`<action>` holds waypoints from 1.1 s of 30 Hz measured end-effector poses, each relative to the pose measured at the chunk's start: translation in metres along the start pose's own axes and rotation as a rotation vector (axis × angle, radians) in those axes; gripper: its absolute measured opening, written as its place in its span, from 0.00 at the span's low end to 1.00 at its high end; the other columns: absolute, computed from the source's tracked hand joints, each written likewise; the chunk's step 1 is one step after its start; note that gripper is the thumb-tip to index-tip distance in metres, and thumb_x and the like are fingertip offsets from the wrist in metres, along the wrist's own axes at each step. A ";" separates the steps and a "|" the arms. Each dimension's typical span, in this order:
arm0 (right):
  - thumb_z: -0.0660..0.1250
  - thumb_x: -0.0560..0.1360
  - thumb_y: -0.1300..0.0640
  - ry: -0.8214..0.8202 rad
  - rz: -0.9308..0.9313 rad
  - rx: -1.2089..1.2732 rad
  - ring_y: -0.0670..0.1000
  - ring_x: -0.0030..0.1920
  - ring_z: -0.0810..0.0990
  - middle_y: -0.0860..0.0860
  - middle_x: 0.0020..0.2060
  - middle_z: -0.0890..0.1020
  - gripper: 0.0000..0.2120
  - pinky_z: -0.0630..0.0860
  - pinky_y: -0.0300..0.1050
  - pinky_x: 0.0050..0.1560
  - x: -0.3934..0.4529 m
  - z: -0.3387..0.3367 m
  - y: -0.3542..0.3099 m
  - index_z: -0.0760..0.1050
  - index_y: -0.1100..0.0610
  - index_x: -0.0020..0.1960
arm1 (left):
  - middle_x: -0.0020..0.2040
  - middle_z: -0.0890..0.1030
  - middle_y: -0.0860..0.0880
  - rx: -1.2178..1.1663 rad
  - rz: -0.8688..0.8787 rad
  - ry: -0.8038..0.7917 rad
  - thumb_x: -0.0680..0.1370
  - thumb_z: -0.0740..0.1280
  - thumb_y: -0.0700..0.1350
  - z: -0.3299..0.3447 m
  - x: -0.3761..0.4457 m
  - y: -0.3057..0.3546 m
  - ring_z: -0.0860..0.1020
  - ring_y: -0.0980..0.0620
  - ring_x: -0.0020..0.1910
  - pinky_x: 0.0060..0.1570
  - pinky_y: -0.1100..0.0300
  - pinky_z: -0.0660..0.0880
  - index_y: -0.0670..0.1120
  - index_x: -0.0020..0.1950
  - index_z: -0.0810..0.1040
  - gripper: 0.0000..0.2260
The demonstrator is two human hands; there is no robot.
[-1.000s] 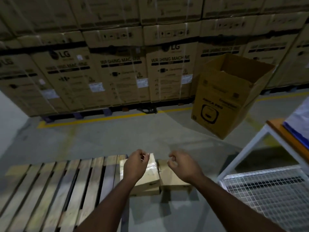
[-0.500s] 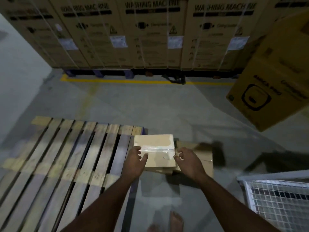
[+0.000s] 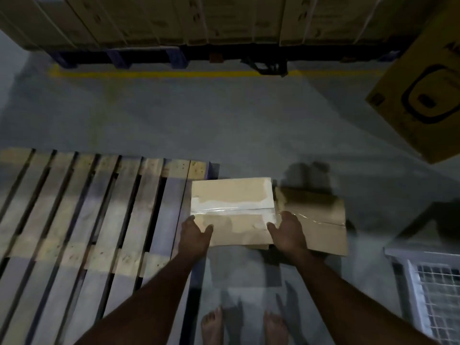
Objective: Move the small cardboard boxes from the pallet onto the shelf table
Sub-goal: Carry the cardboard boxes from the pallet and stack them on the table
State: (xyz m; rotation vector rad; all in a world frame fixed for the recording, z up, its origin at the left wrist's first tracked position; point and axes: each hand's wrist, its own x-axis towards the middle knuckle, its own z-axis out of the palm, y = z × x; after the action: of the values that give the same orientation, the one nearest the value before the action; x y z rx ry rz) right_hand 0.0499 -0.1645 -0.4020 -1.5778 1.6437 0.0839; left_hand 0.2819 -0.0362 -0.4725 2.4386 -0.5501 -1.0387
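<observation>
A small taped cardboard box lies just off the right edge of the wooden pallet. My left hand grips its near left corner, thumb on top. My right hand holds its near right corner, fingers down the side. A second small cardboard box lies right beside it, partly in shadow and partly behind my right hand. The shelf table, with a white frame and wire mesh, shows at the lower right edge.
Stacked large cartons on blue pallets line the far side behind a yellow floor line. A large open yellow-brown carton stands at the upper right. My bare feet are on the grey concrete floor below the box.
My head has tilted further down and closer. Both hands went from hovering over the boxes to taking hold of the near corners of the taped box.
</observation>
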 end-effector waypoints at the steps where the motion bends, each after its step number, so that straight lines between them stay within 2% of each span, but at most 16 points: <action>1: 0.67 0.78 0.50 -0.001 0.018 0.000 0.59 0.67 0.71 0.59 0.67 0.74 0.25 0.70 0.49 0.63 0.012 0.011 0.006 0.68 0.61 0.70 | 0.63 0.79 0.41 -0.003 -0.014 -0.004 0.68 0.69 0.66 0.003 0.005 -0.001 0.79 0.40 0.61 0.61 0.43 0.79 0.40 0.70 0.73 0.40; 4: 0.69 0.76 0.49 -0.037 0.094 0.038 0.61 0.63 0.75 0.60 0.63 0.76 0.25 0.74 0.52 0.61 0.040 0.041 0.025 0.70 0.62 0.68 | 0.62 0.79 0.39 -0.014 -0.090 -0.005 0.73 0.76 0.52 0.008 0.015 -0.010 0.79 0.39 0.60 0.61 0.43 0.78 0.36 0.69 0.73 0.31; 5: 0.69 0.75 0.48 -0.059 0.123 0.051 0.61 0.62 0.76 0.60 0.62 0.77 0.26 0.75 0.53 0.60 0.048 0.051 0.031 0.70 0.62 0.66 | 0.60 0.80 0.39 -0.049 -0.140 -0.033 0.73 0.77 0.50 0.010 0.020 -0.016 0.80 0.40 0.58 0.60 0.43 0.79 0.36 0.67 0.74 0.29; 7: 0.70 0.74 0.47 -0.121 0.175 0.070 0.61 0.60 0.77 0.60 0.61 0.78 0.27 0.77 0.53 0.58 0.057 0.068 0.042 0.69 0.62 0.66 | 0.54 0.84 0.39 -0.137 -0.201 -0.123 0.74 0.76 0.43 0.016 0.027 -0.030 0.83 0.42 0.52 0.56 0.45 0.81 0.36 0.59 0.80 0.17; 9: 0.72 0.72 0.47 -0.148 0.211 0.092 0.61 0.60 0.78 0.60 0.62 0.77 0.32 0.77 0.55 0.59 0.059 0.082 0.049 0.66 0.61 0.68 | 0.52 0.85 0.39 -0.175 -0.223 -0.164 0.75 0.75 0.39 0.020 0.031 -0.039 0.84 0.42 0.51 0.50 0.52 0.82 0.36 0.55 0.81 0.11; 11: 0.75 0.70 0.50 -0.106 0.202 0.106 0.61 0.61 0.77 0.60 0.63 0.76 0.35 0.76 0.55 0.60 0.054 0.086 0.047 0.64 0.62 0.70 | 0.52 0.84 0.41 -0.201 -0.203 -0.174 0.72 0.77 0.43 0.017 0.026 -0.040 0.84 0.44 0.51 0.42 0.58 0.82 0.38 0.57 0.80 0.16; 13: 0.75 0.70 0.52 -0.036 0.168 0.138 0.62 0.63 0.76 0.60 0.64 0.76 0.34 0.75 0.51 0.60 0.044 0.077 0.036 0.65 0.62 0.70 | 0.52 0.84 0.45 -0.206 -0.128 -0.132 0.69 0.78 0.51 0.008 0.018 -0.030 0.83 0.48 0.51 0.42 0.59 0.81 0.43 0.58 0.78 0.22; 15: 0.75 0.71 0.53 0.013 0.134 0.197 0.60 0.64 0.75 0.58 0.64 0.76 0.32 0.73 0.49 0.60 0.034 0.059 0.021 0.67 0.59 0.70 | 0.50 0.81 0.50 -0.220 -0.060 -0.059 0.74 0.77 0.47 -0.009 0.008 -0.007 0.81 0.50 0.50 0.45 0.60 0.79 0.46 0.57 0.76 0.16; 17: 0.74 0.70 0.51 0.076 0.104 0.279 0.58 0.61 0.77 0.54 0.62 0.77 0.29 0.74 0.48 0.58 0.021 0.032 -0.001 0.69 0.55 0.68 | 0.54 0.81 0.49 -0.243 0.004 0.017 0.75 0.75 0.50 -0.030 -0.002 0.022 0.80 0.48 0.53 0.53 0.51 0.80 0.47 0.62 0.76 0.19; 20: 0.67 0.64 0.42 0.184 0.050 0.369 0.56 0.55 0.81 0.52 0.57 0.81 0.29 0.80 0.55 0.55 0.001 -0.015 -0.028 0.71 0.49 0.63 | 0.59 0.81 0.46 -0.256 0.082 0.088 0.69 0.70 0.65 -0.062 -0.013 0.064 0.80 0.43 0.58 0.60 0.41 0.78 0.48 0.67 0.75 0.32; 23: 0.71 0.71 0.48 0.297 -0.035 0.380 0.56 0.56 0.80 0.53 0.57 0.80 0.22 0.79 0.57 0.56 -0.043 -0.066 -0.063 0.70 0.51 0.61 | 0.67 0.78 0.45 -0.315 0.167 0.154 0.73 0.71 0.62 -0.096 -0.043 0.112 0.77 0.42 0.65 0.65 0.40 0.74 0.48 0.73 0.70 0.33; 25: 0.72 0.74 0.50 0.402 -0.058 0.428 0.56 0.56 0.79 0.53 0.57 0.79 0.19 0.80 0.57 0.54 -0.080 -0.099 -0.084 0.69 0.51 0.61 | 0.70 0.77 0.46 -0.355 0.252 0.191 0.72 0.70 0.64 -0.123 -0.078 0.146 0.76 0.44 0.67 0.68 0.42 0.73 0.49 0.74 0.69 0.35; 27: 0.72 0.75 0.49 0.471 -0.074 0.473 0.55 0.55 0.80 0.52 0.57 0.78 0.21 0.81 0.58 0.52 -0.117 -0.128 -0.101 0.68 0.51 0.63 | 0.72 0.75 0.47 -0.375 0.290 0.196 0.75 0.71 0.59 -0.151 -0.114 0.175 0.74 0.45 0.69 0.70 0.46 0.72 0.48 0.76 0.69 0.32; 29: 0.72 0.75 0.49 0.538 -0.103 0.515 0.54 0.55 0.80 0.50 0.58 0.78 0.22 0.82 0.58 0.51 -0.155 -0.153 -0.113 0.68 0.49 0.65 | 0.70 0.76 0.47 -0.376 0.344 0.223 0.77 0.72 0.55 -0.182 -0.152 0.199 0.75 0.45 0.67 0.68 0.46 0.73 0.47 0.75 0.70 0.29; 31: 0.71 0.74 0.47 0.596 -0.132 0.539 0.54 0.58 0.79 0.51 0.61 0.77 0.26 0.82 0.60 0.53 -0.194 -0.177 -0.123 0.66 0.48 0.68 | 0.68 0.77 0.47 -0.389 0.439 0.255 0.78 0.71 0.55 -0.212 -0.190 0.221 0.76 0.45 0.66 0.65 0.47 0.75 0.47 0.73 0.72 0.26; 33: 0.71 0.73 0.43 0.634 -0.146 0.567 0.55 0.60 0.79 0.51 0.62 0.76 0.30 0.81 0.62 0.53 -0.235 -0.197 -0.128 0.63 0.49 0.70 | 0.70 0.74 0.49 -0.402 0.515 0.272 0.78 0.71 0.54 -0.238 -0.230 0.239 0.73 0.49 0.69 0.66 0.52 0.72 0.47 0.75 0.71 0.27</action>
State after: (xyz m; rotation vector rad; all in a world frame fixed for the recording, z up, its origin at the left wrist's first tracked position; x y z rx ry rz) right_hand 0.0264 -0.1166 -0.0740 -1.3266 1.7801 -0.9633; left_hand 0.2672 -0.0621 -0.0653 1.8957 -0.7395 -0.5312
